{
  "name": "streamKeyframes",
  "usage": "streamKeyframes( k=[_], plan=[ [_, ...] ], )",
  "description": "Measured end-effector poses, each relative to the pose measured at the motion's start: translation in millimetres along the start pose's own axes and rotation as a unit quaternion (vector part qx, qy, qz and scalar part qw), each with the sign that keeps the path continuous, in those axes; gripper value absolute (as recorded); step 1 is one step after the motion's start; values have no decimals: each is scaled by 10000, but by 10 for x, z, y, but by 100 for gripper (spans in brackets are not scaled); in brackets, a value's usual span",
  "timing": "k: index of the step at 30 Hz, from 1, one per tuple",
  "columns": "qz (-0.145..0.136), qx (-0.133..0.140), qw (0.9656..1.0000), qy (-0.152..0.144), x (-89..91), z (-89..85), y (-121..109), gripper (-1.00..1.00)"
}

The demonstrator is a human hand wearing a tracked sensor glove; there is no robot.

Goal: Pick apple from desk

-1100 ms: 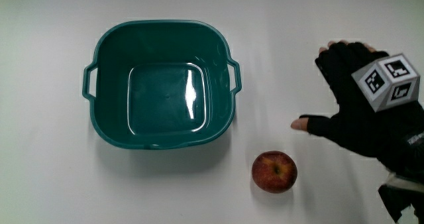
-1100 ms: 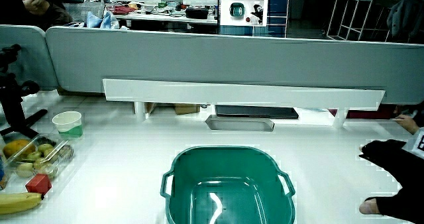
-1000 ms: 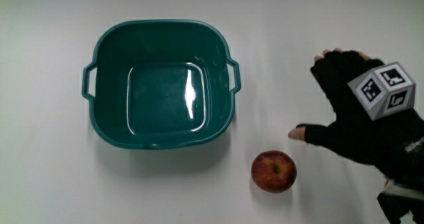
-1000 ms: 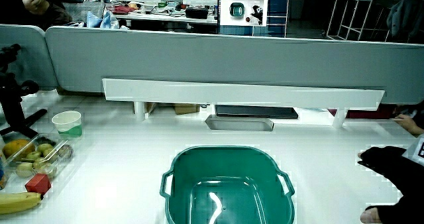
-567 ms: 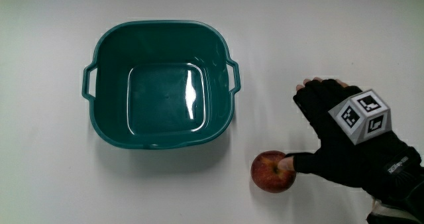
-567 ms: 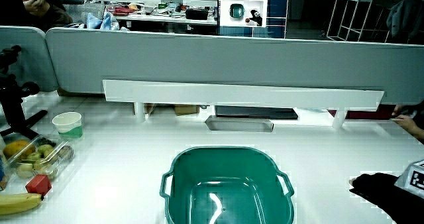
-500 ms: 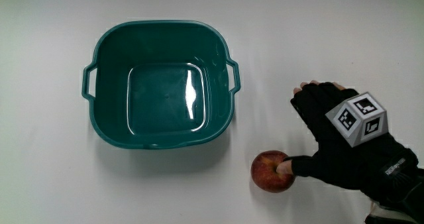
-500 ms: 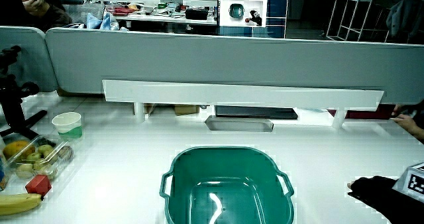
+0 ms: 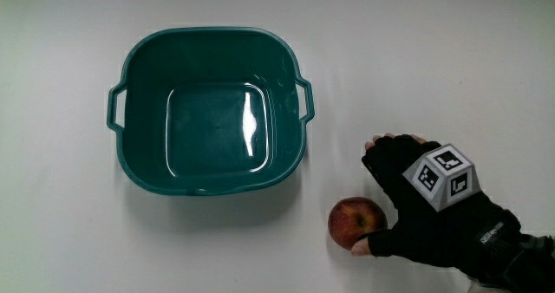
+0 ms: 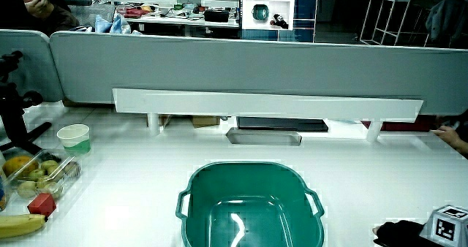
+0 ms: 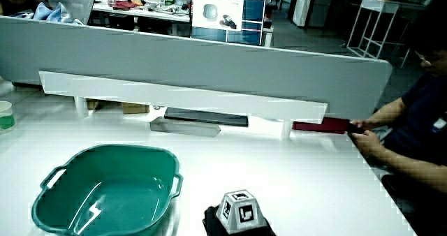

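On the white table (image 9: 69, 232) the red apple (image 9: 354, 221) lies nearer to the person than the teal basin (image 9: 208, 109), just off the basin's near corner and clear of its rim. The hand (image 9: 425, 208) in its black glove rests beside the apple, on the side away from the basin, with the patterned cube (image 9: 443, 177) riding on its back. The thumb (image 9: 375, 244) wraps the apple's near edge and touches it, while the fingers (image 9: 387, 156) arch past the side of the fruit that faces away from the person; whether those fingers actually press against the skin cannot be told from above (the thumb contact is the only clear one). The apple sits on the table surface and is not lifted, so the hand is curled partway about it rather than firmly clasping it. The forearm (image 9: 512, 257) runs off toward the table's edge nearest the person. The basin stands upright, two handles at its rim, a glare streak on its floor, nothing inside. In both side views only the cube and a little of the black glove show at the near edge beside the basin (image 10: 250, 203); the apple does not show in either. In a side view a paper cup (image 10: 74, 137), a clear box of fruit (image 10: 36, 174) and a banana (image 10: 20, 223) stand well apart from the basin, near the table's edge.
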Motion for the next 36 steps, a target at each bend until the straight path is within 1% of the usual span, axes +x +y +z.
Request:
streamKeyframes(
  k=[1,2,4,5,6,7,9,12,13,16,22,23,27,29,30,31,32,34,36],
  plan=[
    [31,-18,10000,-1,-15,-15,6,0],
    [45,-112,9999,54,-8,-60,28,0],
    [68,-135,9999,38,-50,-72,27,0],
    [129,-218,9997,71,-61,-103,38,0],
    [91,-217,9997,0,-69,-132,47,0],
    [164,-297,9994,13,-82,-156,53,0],
    [145,-327,9994,-36,-106,-198,64,0],
    [213,-461,9987,34,-125,-265,88,0],
    [233,-445,9987,-38,-147,-265,85,0],
    [225,-550,9982,-58,-152,-312,109,0],
    [283,-465,9985,-40,-168,-294,102,0],
    [306,-488,9983,-18,-169,-294,104,0],
    [326,-361,9988,22,-171,-292,98,0],
    [381,-304,9988,-12,-177,-290,100,7],
    [440,-238,9987,94,-178,-279,92,11],
    [472,-152,9987,90,-181,-268,83,15],
    [473,-70,9989,22,-186,-264,77,19],
    [550,-16,9984,142,-174,-274,81,26],
    [554,14,9984,57,-188,-258,75,33]
  ],
)
